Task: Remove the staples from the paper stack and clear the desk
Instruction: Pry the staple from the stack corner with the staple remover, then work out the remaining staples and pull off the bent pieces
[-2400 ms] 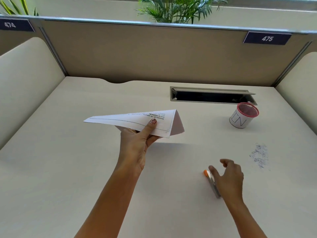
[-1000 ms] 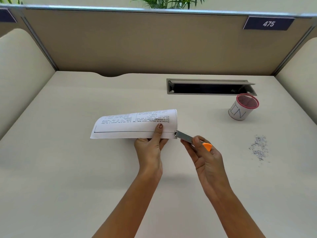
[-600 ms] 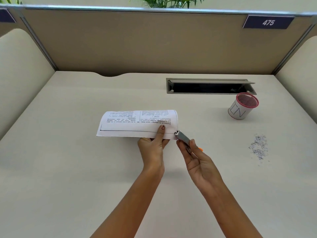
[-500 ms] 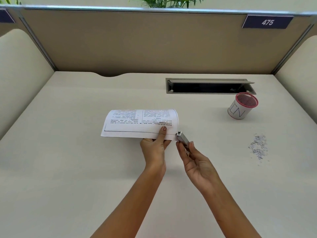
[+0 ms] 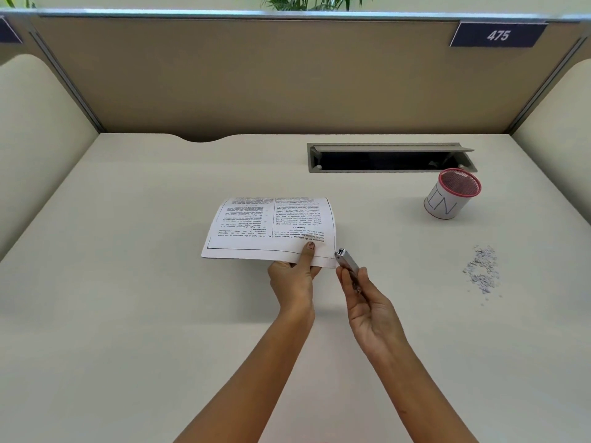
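Paper stack [image 5: 271, 228] sits in my view at the middle of the desk [image 5: 128, 282], printed side up, with the text upside down to me. My left hand [image 5: 294, 282] grips it at the near edge, close to the near right corner: the thumb [image 5: 307, 254] lies flat on top of the sheet and the other fingers are curled underneath, mostly hidden. I cannot tell whether the far edge rests on the desk or hangs just above it.

My right hand [image 5: 371, 308] is closed round a staple remover [image 5: 347, 262], pinching its metal body between thumb and fingers, palm turned to the left. The tool points far and left, and its tip meets the near right corner of the stack, just beside my left thumb. The staple itself is too small for me to make out.

Well to the right, a loose pile of staples [image 5: 481, 271] lies scattered on the desk. Farther back on that side stands a white cup [image 5: 451, 195] with a red rim, tilted in my wide view, just near of an open cable slot [image 5: 390, 158]. A tan partition [image 5: 256, 78] closes the far side, carrying a plate [image 5: 497, 35] that reads 475.
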A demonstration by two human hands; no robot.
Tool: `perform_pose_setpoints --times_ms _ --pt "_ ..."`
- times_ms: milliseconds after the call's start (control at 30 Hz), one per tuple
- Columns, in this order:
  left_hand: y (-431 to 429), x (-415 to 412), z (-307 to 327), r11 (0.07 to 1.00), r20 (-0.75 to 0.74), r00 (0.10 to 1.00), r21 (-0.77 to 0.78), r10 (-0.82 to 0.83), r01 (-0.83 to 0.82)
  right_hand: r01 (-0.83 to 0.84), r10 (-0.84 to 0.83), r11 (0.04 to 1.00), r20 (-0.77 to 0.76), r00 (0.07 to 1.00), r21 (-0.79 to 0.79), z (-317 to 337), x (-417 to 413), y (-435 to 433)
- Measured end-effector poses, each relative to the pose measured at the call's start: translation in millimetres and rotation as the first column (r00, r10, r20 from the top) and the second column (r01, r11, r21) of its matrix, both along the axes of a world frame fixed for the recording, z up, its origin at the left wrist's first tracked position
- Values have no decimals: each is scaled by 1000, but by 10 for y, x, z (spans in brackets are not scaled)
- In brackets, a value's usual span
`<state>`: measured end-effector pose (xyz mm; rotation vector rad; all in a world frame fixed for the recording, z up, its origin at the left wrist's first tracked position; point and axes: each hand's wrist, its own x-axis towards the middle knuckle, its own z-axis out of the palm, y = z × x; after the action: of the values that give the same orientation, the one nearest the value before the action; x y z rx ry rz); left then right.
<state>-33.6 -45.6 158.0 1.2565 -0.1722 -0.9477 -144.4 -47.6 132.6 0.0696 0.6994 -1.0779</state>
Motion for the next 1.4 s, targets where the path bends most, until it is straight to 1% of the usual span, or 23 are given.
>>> perform_pose_setpoints --times_ms 100,233,300,367,400,433,467,500,533,567,600,667,700,733,800,900,1000,1067,1100,1133,1200,1300,1400 --pt "2 7 2 1000 17 1000 29 3 -3 71 -76 995 -81 994 -68 50 -28 -25" --pt "9 13 -7 999 16 1000 48 -16 15 83 -112 981 -160 981 -174 52 -137 -80" --pt "14 22 -7 999 22 1000 48 -18 17 80 -146 967 -269 952 -242 44 -175 -90" --pt "16 28 -14 999 28 999 45 -16 15 63 -200 944 -410 890 -323 40 -234 -99" --pt "20 34 -12 999 31 999 44 -15 13 32 -227 931 -507 832 -363 45 -262 -101" --pt "21 42 -18 999 34 999 43 -15 14 -20 -260 914 -624 737 -405 48 -290 -106" --pt "25 51 -20 999 35 999 41 -14 12 -95 -305 892 -743 595 -442 48 -315 -110" --pt "23 61 -30 999 37 999 41 -15 13 -184 -371 860 -830 417 -477 47 -347 -109" --pt "26 70 -27 999 36 999 42 -12 11 -276 -456 815 -858 237 -509 50 -383 -102" --pt "24 82 -37 999 37 999 40 -10 9 -363 -549 758 -831 92 -541 61 -414 -99" --pt "26 92 -37 999 37 999 37 -5 4 -446 -626 698 -780 -1 -559 70 -450 -98" --pt "25 105 -28 1000 40 999 28 -1 0 -606 -719 596 -686 -110 -527 83 -544 -109" --pt "26 111 -25 1000 45 999 21 -4 3 -670 -740 564 -655 -152 -483 82 -591 -119" --pt "33 115 -11 1000 51 999 16 -7 6 -713 -751 544 -636 -179 -442 90 -629 -127" --pt "42 119 23 1000 68 997 10 -18 17 -726 -751 545 -630 -199 -420 101 -676 -145" --pt "48 118 56 1000 75 997 1 -24 24 -694 -738 575 -640 -213 -433 86 -703 -165" --pt "55 119 94 1000 63 998 -2 -23 24 -645 -674 647 -701 -233 -407 35 -696 -185" --pt "54 121 110 1000 60 998 -3 -24 24 -547 -536 751 -826 -176 -371 16 -688 -190" --pt "53 124 119 1000 59 998 -5 -23 23 -503 -453 803 -877 -164 -321 -11 -702 -203" --pt "57 130 129 1000 57 998 -10 -22 23 -476 -401 834 -898 -179 -278 -50 -722 -210" --pt "58 153 134 999 54 998 -30 -27 29 -488 -376 853 -867 -328 -185 -185 -780 -227" --pt "61 190 143 997 50 998 -56 -46 49 -525 -302 850 -790 -534 30 -418 -873 -234" --pt "61 238 188 996 45 997 -68 -59 62 -512 -198 833 -750 -632 212 -517 -905 -225"
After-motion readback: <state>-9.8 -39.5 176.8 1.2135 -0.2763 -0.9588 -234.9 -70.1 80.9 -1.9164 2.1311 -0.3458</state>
